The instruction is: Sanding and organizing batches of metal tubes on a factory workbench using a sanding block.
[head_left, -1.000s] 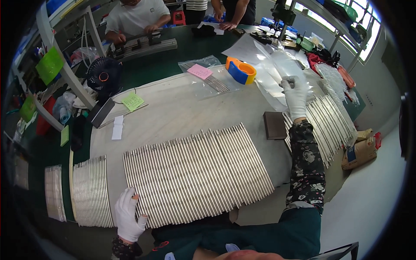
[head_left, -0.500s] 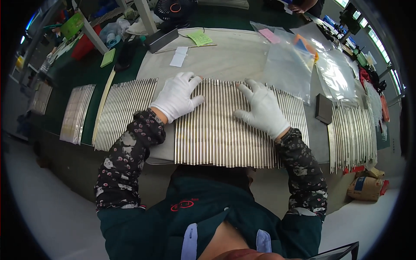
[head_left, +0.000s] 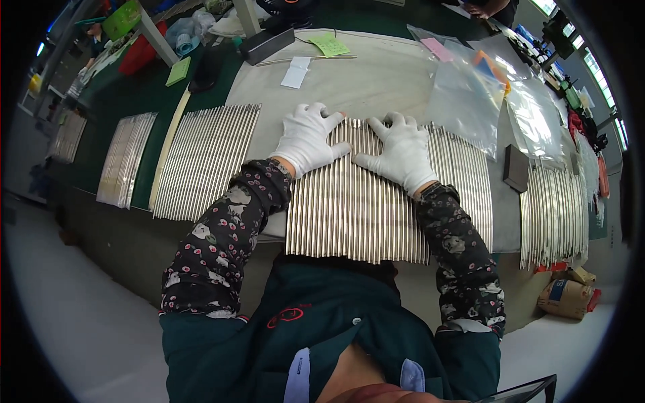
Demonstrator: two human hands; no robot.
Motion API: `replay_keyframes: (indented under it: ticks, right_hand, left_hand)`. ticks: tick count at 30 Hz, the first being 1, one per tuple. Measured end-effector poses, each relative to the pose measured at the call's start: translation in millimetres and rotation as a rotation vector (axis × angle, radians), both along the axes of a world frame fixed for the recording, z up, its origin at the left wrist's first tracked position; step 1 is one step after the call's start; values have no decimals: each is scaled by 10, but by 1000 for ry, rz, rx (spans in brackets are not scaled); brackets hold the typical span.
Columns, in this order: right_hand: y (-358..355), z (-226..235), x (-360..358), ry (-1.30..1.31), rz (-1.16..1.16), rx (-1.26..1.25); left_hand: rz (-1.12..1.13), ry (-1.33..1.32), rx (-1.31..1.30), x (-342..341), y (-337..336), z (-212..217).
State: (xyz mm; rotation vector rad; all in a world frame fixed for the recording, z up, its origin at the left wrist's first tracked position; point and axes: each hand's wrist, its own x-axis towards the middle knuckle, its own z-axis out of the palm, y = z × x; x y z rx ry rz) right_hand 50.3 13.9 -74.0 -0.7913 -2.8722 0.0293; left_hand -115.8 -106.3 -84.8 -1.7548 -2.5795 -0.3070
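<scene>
White-gloved, our left hand (head_left: pixel 308 138) and right hand (head_left: pixel 402 149) press flat, fingers spread, on the metal rods (head_left: pixel 356 201); evening the row calls for a gentle sideways push

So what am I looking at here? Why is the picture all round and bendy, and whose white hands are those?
The picture comes from a small camera worn on a person's head, looking down. Its lens is very wide, so straight edges bend. The left hand and right hand belong to that person and wear white gloves. Both lie flat, fingers spread, on a row of thin shiny metal rods lined up side by side on a pale table. Nothing is gripped. More rod rows lie to the left and right, with clear plastic bags and coloured paper notes farther back.
</scene>
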Motion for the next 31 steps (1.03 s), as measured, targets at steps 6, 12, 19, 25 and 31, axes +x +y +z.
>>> replay_keyframes:
  ticks: [6, 12, 19, 25, 31]
  right_hand:
    - [-165, 18, 265, -13, 90, 96]
    - [-414, 128, 1023, 376, 143, -2]
    - [-1242, 35, 2085, 414, -237, -773]
    - [-1162, -442, 2158, 563, -546, -1743]
    - [-1187, -645, 2024, 860, -514, -2003]
  left_hand:
    - [-57, 8, 13, 99, -162, -37]
    - [-122, 55, 233, -208, -220, -92]
    - [-119, 85, 214, -144, -296, -198]
    - [-112, 156, 258, -384, -268, -164]
    - [-194, 167, 148, -257, -456, 21]
